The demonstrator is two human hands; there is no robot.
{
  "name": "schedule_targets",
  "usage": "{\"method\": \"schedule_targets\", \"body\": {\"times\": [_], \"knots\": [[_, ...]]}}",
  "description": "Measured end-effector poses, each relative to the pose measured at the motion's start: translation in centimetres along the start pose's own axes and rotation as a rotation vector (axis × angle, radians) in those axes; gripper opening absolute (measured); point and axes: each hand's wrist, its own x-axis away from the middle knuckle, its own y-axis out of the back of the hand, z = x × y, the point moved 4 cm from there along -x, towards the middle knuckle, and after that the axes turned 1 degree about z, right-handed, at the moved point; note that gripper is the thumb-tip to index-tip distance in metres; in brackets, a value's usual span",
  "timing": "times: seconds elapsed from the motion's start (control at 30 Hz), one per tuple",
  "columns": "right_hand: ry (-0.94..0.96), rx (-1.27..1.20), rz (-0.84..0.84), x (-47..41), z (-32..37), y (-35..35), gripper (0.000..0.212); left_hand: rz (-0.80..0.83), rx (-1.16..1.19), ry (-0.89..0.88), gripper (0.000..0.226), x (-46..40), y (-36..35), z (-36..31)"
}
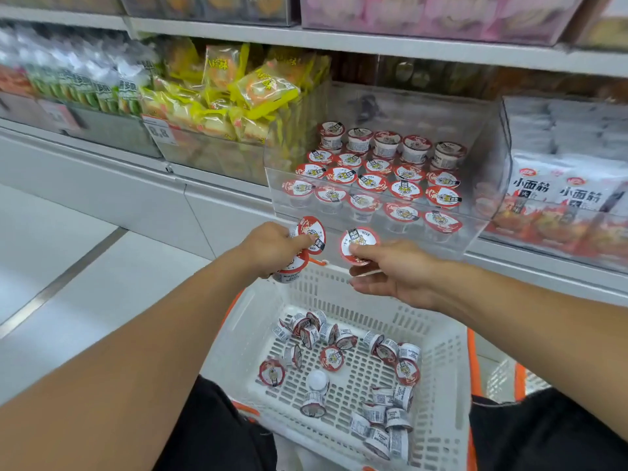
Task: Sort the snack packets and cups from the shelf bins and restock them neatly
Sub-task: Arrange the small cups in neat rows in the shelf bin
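Observation:
A clear shelf bin [482,185] holds several small snack cups with red-and-white lids [373,181], standing upright in rows. My left hand [272,248] grips two such cups, one tilted with its lid [312,234] facing me, one below it. My right hand [397,270] pinches a single cup [358,244] between thumb and fingers, just below the bin's front edge. Beneath both hands a white slatted basket [441,351] holds several loose cups [339,358] lying at all angles.
Left of the cup bin stands a bin of yellow snack packets [234,96], then green-and-white packets [85,86]. White and red packets [560,198] fill the bin to the right. More bins sit on the shelf above. Pale floor tiles lie at the left.

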Motion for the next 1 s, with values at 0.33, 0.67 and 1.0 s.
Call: {"method": "schedule_targets", "body": {"times": [0.33, 0.67, 1.0], "knots": [[0.399, 0.135, -0.141, 0.8, 12.5, 1.3, 0.019, -0.171, 0.229, -0.16, 0.054, -2.0, 6.8, -4.5], [0.161, 0.12, -0.256, -12.1, 18.5, -0.3, 0.021, -0.645, 0.044, -0.365, 0.05, -5.1, 8.5, -7.2], [0.132, -0.021, -0.259, -17.0, 18.5, -0.1, 0.022, -0.672, 0.024, -0.416, 0.045, -7.4, 7.5, -7.8]]}}
